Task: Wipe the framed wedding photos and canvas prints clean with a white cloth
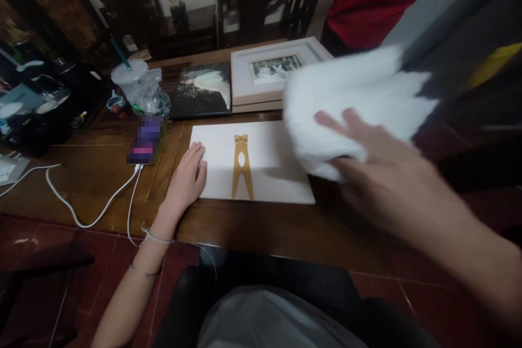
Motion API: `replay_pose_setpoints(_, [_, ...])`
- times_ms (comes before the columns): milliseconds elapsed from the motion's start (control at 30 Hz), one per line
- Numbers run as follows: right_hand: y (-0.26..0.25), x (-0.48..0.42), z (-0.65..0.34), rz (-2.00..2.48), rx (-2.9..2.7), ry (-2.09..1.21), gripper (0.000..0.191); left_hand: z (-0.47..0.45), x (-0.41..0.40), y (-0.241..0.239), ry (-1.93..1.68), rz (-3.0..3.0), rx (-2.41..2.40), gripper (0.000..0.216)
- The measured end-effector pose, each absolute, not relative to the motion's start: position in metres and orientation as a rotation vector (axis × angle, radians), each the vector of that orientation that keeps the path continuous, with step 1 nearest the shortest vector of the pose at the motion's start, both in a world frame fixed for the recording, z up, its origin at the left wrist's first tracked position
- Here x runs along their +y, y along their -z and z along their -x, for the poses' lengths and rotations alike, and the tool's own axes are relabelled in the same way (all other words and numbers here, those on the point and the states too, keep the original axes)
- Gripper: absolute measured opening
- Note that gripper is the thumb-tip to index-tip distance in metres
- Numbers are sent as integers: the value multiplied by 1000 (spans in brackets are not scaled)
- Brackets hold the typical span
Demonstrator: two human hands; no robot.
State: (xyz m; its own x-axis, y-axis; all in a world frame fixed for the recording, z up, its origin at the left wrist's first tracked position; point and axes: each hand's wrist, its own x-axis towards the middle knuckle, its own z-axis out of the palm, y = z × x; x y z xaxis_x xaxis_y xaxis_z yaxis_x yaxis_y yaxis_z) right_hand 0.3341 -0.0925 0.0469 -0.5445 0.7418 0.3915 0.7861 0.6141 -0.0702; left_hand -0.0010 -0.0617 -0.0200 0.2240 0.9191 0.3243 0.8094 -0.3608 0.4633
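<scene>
A white board [277,163] lies on the wooden table, bearing a flat golden-brown cat-faced shape [241,166] with two long legs and an oval gap. My left hand [187,176] rests at the board's left edge, fingers stretched out together and the thumb slightly apart. Over the right end of the board, my right hand [362,157] grips a large wad of white tissue [346,98]. Motion blurs both hand and wad, and part of the grip is hidden. Whether the wad touches the board I cannot tell.
Behind the board stand a white-framed photo [244,76] and a dark photo panel [204,98]. To the left lie a phone [147,138] on white cables [77,223], and a lidded cup [128,72] with a straw beside crumpled plastic [149,95]. Red cloth [371,0] shows behind the table.
</scene>
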Motion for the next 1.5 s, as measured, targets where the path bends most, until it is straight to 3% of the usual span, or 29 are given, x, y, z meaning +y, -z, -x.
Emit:
replay_pose_setpoints(233, [-5, -100, -294, 1128, -2737, 157, 47, 1, -61, 22, -857, -2300, 1643, 41])
replay_pose_setpoints(600, [-5, -48, -269, 1367, -2625, 117, 53, 1, -61, 21, -857, -2303, 1641, 41])
replay_pose_setpoints(833, [-8, -129, -276, 1011, -2623, -11, 47, -1, -62, 20, -843, -2310, 1662, 40])
replay_pose_setpoints(1033, [-11, -120, -290, 660, -2738, -330, 62, -2, -63, 18, -834, -2300, 1680, 42])
replay_pose_setpoints(1333, [-27, -16, -238, 1187, -2711, -235, 63, 2, -61, 17, -880, -2281, 1636, 42])
replay_pose_setpoints(1500, [-24, -42, -204, 1340, -2696, -163, 57, 1, -61, 18, -895, -2267, 1634, 41])
